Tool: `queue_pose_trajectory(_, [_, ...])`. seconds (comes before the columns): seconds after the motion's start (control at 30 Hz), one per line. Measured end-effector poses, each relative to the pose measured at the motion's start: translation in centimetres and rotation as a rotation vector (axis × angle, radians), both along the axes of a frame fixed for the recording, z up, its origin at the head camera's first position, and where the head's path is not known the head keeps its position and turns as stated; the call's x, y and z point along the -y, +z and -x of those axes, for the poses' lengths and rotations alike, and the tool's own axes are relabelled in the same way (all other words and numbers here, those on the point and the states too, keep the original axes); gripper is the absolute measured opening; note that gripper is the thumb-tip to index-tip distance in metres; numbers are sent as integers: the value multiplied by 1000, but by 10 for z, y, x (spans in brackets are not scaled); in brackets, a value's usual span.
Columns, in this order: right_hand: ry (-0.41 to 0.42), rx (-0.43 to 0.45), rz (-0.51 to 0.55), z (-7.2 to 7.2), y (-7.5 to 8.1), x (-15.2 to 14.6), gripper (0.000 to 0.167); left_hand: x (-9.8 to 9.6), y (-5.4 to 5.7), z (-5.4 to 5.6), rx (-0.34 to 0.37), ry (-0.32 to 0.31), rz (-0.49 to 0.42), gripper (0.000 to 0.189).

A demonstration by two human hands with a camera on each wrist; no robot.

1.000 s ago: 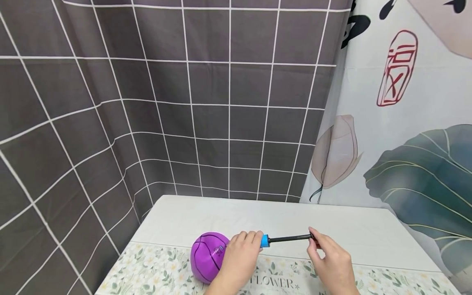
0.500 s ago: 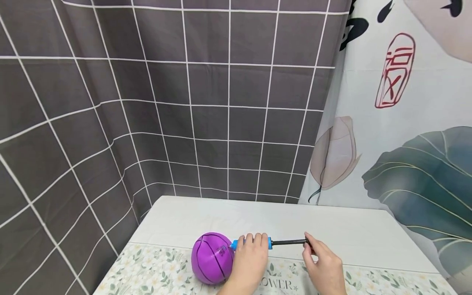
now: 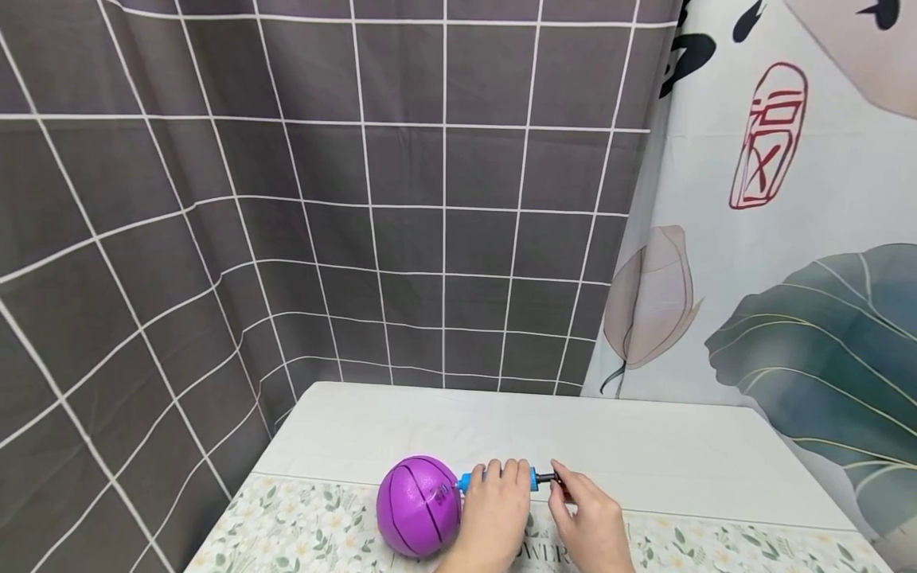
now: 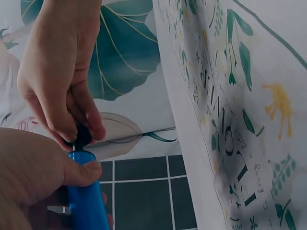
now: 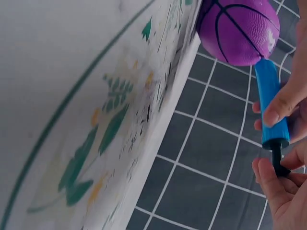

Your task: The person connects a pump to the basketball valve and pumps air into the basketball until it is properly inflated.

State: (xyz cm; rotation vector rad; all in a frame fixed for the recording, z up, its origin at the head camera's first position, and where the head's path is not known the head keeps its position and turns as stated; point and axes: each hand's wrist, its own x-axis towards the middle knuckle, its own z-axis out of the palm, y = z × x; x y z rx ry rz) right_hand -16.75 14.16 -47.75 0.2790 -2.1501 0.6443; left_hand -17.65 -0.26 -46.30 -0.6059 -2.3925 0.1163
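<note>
A purple ball [image 3: 419, 509] with black seam lines sits on the patterned cloth, left of both hands. Against its right side points the end of a blue hand pump [image 5: 272, 100]. My left hand [image 3: 496, 513] grips the pump's blue barrel, fingers over the top and thumb along it. At the other end, my right hand [image 3: 591, 521] pinches the black handle [image 4: 82, 136] between thumb and fingers. Only a short length of black rod shows between barrel and handle. In the right wrist view the pump's tip meets the ball.
The table [image 3: 688, 446] has a plain white back part and a floral, lettered front strip. Behind it hangs a dark grey curtain [image 3: 401, 239] with white grid lines. A white cloth printed with leaves [image 3: 838, 334] hangs at the right.
My right hand has moved left, pushing the black rod into the barrel. My left hand and the pump have shifted slightly right. The ball looks rounder and fuller.
</note>
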Motion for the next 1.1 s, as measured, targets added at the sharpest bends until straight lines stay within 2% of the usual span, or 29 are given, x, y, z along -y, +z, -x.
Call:
queue_pose_trajectory(0.17, [-24, 47, -4, 0, 3, -6, 32, 4, 0, 2, 45, -20, -30, 39])
queue_pose_trajectory(0.3, [-49, 45, 2, 2, 7, -20, 32, 8, 2, 4, 63, -3, -22, 38])
queue_pose_trajectory(0.5, [-129, 79, 42, 0, 15, -44, 34, 14, 4, 5, 67, 12, -21, 35])
queue_pose_trajectory(0.67, [-154, 90, 57, -1, 19, -56, 33, 16, 6, 6, 69, 7, -38, 38])
queue_pose_trajectory(0.87, [-155, 90, 61, -1, 18, -56, 33, 16, 6, 6, 41, 16, -26, 35])
queue_pose_trajectory(1.1, [-147, 120, 60, -2, 14, -42, 33, 15, 4, 6, 27, 15, -15, 36])
